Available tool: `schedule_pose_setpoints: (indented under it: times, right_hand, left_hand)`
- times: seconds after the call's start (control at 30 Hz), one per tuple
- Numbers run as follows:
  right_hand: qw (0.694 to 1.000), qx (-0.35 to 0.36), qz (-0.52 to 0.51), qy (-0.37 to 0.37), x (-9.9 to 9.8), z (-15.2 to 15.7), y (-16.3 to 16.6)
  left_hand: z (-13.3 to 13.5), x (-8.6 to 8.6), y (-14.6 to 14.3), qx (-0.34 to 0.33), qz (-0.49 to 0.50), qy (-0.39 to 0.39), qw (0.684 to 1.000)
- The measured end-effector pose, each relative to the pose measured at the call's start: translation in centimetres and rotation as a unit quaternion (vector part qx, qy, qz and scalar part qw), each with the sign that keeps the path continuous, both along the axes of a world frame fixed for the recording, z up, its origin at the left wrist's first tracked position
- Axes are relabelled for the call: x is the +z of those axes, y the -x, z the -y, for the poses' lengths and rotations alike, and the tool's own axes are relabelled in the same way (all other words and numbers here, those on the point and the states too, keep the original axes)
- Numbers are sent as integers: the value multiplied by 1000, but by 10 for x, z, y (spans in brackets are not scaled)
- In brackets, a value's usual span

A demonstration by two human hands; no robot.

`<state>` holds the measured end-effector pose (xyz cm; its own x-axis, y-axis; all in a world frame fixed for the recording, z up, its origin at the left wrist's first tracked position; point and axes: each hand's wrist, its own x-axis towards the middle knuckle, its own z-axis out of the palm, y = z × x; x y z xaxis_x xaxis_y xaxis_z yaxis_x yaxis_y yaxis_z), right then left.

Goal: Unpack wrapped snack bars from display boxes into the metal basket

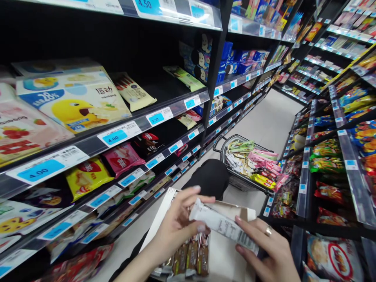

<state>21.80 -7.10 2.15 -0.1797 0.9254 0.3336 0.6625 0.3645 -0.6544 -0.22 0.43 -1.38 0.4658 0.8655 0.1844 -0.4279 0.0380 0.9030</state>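
Note:
Between both hands is a wrapped snack bar, its pale back with print and a barcode turned up. My left hand grips its left end, thumb below and fingers above. At the other end, my right hand, with a ring on one finger, pinches it between thumb and fingers. Beneath them a white cardboard box lies open on my lap. Several brown-wrapped bars stand side by side in its left part, partly covered by my left hand.
A black basket full of colourful snack packs stands on the aisle floor ahead. Left, a shelf with price tags holds yellow-duck packs and a few cream-coloured packets. Racks of bagged snacks line the right side.

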Motion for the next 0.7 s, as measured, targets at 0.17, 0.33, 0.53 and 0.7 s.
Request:
schedule_pose_setpoints:
  times: [0.17,0.33,0.53,0.7]
  right_hand:
    - [988,-85,-122,30,5,12,-24]
    - [925,-218,-298,91,-11,29,-19]
    - [911,-181,-357,96,-12,29,-14]
    - [949,-171,-261,45,-13,28,-21]
  left_hand:
    - [-2,4,5,-10,-176,-51,983]
    - [-1,3,4,0,-191,-65,979]
    - [0,1,5,-6,-227,-81,971]
    - [2,1,2,14,-213,-103,972]
